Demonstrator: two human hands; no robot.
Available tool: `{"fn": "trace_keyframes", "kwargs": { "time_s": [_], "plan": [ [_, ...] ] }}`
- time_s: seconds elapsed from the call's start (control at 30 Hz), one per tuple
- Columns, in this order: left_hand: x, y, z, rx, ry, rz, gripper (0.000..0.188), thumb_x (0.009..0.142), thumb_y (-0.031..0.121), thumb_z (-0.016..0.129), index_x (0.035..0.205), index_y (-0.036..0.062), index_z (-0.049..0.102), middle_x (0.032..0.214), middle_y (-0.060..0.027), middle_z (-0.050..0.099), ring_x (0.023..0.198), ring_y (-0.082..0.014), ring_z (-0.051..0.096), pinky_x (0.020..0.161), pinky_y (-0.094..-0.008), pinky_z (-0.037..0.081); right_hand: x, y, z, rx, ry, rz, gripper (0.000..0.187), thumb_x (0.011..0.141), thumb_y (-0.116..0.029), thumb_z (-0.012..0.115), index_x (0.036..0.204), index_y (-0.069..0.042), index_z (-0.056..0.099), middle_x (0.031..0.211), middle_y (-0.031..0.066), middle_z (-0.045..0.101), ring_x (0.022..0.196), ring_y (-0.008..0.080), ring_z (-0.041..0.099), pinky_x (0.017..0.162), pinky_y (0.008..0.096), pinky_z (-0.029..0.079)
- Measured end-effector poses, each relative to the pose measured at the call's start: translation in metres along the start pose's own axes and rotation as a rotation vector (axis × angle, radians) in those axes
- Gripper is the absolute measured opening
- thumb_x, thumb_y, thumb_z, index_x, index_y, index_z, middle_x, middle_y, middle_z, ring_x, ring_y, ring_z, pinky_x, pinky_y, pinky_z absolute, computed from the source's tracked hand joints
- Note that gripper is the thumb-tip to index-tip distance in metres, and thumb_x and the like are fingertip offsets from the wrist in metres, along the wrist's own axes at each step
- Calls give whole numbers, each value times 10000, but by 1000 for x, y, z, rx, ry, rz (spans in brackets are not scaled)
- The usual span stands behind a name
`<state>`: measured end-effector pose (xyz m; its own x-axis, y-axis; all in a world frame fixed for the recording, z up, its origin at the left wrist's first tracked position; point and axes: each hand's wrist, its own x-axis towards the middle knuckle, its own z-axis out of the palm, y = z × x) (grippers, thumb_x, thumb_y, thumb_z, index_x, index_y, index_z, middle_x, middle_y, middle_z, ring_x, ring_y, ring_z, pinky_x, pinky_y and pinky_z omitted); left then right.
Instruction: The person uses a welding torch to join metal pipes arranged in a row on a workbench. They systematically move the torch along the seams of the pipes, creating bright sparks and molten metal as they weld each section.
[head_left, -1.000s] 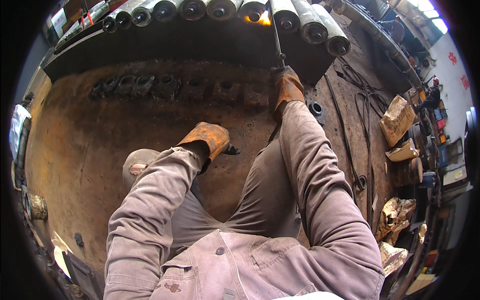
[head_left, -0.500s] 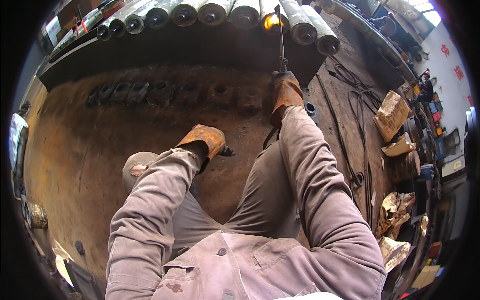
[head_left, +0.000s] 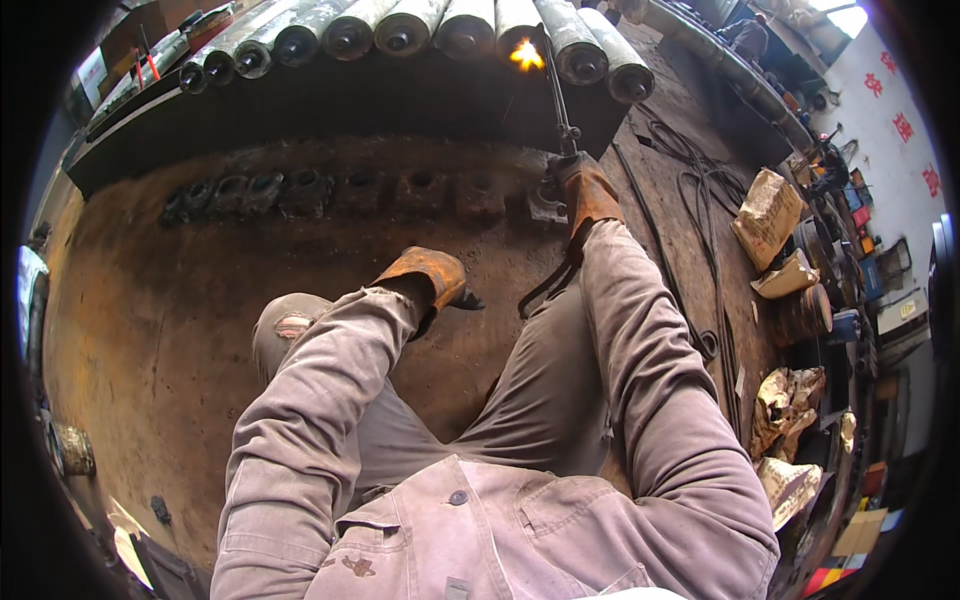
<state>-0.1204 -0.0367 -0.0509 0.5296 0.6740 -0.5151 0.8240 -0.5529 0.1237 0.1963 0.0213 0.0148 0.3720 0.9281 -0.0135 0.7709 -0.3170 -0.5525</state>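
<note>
Brown-gloved R hand [head_left: 583, 185] gripping torch [head_left: 558, 95], flame [head_left: 527, 55] nr grey rollers [head_left: 466, 25]

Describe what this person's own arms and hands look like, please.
The left hand and right hand wear scuffed work gloves, orange-brown with darker, sooty-looking patches. The left sleeve and right sleeve are long, faded mauve-brown cloth, heavily creased, and the left cuff looks frayed.

glare upper right | flame [head_left: 526, 55] bright yellow | shadow under rollers [head_left: 464, 30] | floor [head_left: 150, 320] dim | fisheye-curved edges, black corners
</note>
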Motion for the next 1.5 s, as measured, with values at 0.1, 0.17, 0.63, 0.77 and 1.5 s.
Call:
{"fn": "trace_keyframes", "kwargs": {
  "time_s": [0.1, 0.17, 0.63, 0.77, 1.5],
  "plan": [
    [0, -6, 2, -16, 7, 7, 723, 1223, 730, 806, 1506, 85, 968, 1538, -234, 939, 1477, -499, 880, 1224, -590, 715, 4, 6, 0, -19, -12, 23, 444, 1326, -488, 700, 1564, -192, 932, 1543, 223, 936, 1454, 472, 904, 1234, 650, 700],
    [0, -9, 1, 10, 3, 33, 846, 1208, 852, 769, 1519, 89, 966, 1551, -234, 935, 1491, -495, 874, 1247, -591, 704, 13, 14, 3, -55, -23, 88, 467, 1320, -508, 708, 1570, -184, 932, 1559, 227, 931, 1476, 484, 890, 1238, 647, 695],
    [-8, 5, -11, -3, -35, -43, 709, 1249, 733, 791, 1565, 120, 957, 1608, -196, 926, 1542, -449, 863, 1253, -549, 707, 80, 59, 27, -179, 15, 158, 607, 1282, -611, 762, 1628, -138, 921, 1669, 255, 893, 1617, 546, 805, 1264, 624, 665],
    [-8, -7, -2, 71, -2, 5, 640, 1270, 664, 781, 1578, 130, 955, 1586, -193, 938, 1503, -461, 880, 1233, -535, 718, 62, 36, 17, -165, 12, 245, 603, 1270, -607, 776, 1628, -142, 914, 1633, 252, 896, 1581, 531, 815, 1238, 615, 670],
    [-97, -199, -120, -1878, 1541, 856, 414, 1371, 425, 700, 1494, 60, 851, 1045, 18, 801, 924, -201, 734, 862, -326, 564, -79, -180, 79, 162, 99, -1163, 291, 1298, -298, 774, 1470, -70, 830, 1317, 236, 887, 1182, 483, 908, 979, 588, 735]
  ]
}}
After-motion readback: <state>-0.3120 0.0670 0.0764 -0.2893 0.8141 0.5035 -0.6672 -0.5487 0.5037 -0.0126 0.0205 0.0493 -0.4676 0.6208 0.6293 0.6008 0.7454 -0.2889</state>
